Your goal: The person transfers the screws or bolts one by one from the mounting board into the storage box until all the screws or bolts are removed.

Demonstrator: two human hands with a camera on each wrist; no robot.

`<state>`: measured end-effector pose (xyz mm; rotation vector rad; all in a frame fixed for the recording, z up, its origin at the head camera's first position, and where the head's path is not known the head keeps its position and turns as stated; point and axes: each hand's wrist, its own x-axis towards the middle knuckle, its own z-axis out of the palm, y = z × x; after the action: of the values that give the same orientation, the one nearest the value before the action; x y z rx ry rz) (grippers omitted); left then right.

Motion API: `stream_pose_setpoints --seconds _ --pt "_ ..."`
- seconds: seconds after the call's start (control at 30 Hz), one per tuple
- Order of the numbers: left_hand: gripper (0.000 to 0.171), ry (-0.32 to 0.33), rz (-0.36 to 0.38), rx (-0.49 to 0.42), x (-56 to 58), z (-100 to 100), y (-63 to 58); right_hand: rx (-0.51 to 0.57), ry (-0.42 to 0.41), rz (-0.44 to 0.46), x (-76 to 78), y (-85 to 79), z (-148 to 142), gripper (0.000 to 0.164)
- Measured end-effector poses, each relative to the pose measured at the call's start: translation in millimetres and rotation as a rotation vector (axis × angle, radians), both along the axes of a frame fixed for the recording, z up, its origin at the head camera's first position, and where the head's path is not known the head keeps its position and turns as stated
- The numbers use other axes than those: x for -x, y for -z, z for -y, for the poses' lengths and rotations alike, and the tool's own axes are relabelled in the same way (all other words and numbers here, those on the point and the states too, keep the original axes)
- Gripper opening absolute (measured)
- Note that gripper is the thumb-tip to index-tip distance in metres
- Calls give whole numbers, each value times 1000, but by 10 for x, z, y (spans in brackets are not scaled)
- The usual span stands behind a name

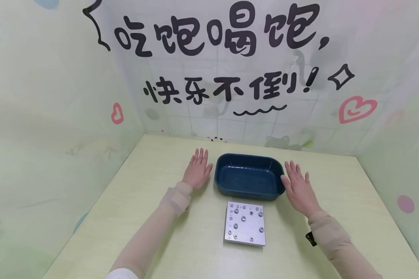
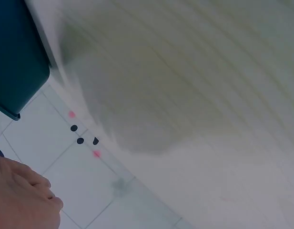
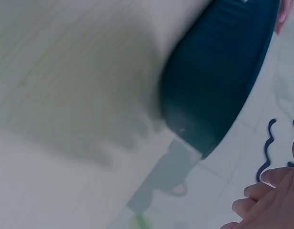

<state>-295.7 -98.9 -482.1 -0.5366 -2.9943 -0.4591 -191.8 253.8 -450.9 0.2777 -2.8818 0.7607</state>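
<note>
A dark blue rectangular basin (image 1: 248,178) with rounded corners sits on the table, and nothing shows inside it. To its left is my left hand (image 1: 196,172), fingers stretched forward, apart from the basin's side. On the other side my right hand (image 1: 300,192) extends straight fingers, its thumb close to the basin's right rim; whether it touches cannot be told. In the left wrist view the basin's end (image 2: 18,57) is at the upper left, with the left hand (image 2: 23,198) below. The right wrist view has the basin's side (image 3: 218,71) above the right hand (image 3: 273,200).
A square metal plate (image 1: 245,224) with several bolts and holes lies on the pale wooden table (image 1: 202,248), just in front of the basin. Printed wall panels (image 1: 216,93) close off the table's back, left and right sides.
</note>
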Motion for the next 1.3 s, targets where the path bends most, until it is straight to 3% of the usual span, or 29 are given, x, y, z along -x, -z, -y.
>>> stream_pose_setpoints --seconds 0.47,0.6,0.83,1.0,1.3 --pt "61 7 18 -58 -33 -131 -93 100 -176 -120 -299 -97 762 49" --pt "60 15 0 -50 -40 -161 -95 74 -264 -157 -356 -60 917 40" --pt "60 24 -24 -31 -27 -197 -53 -4 -393 -142 -349 52 1079 30" --pt "61 27 -21 -17 -18 -204 -21 -26 -414 -137 -307 142 1154 27" --pt "60 51 -12 22 -34 -220 -21 -122 -377 -70 -245 234 1248 24"
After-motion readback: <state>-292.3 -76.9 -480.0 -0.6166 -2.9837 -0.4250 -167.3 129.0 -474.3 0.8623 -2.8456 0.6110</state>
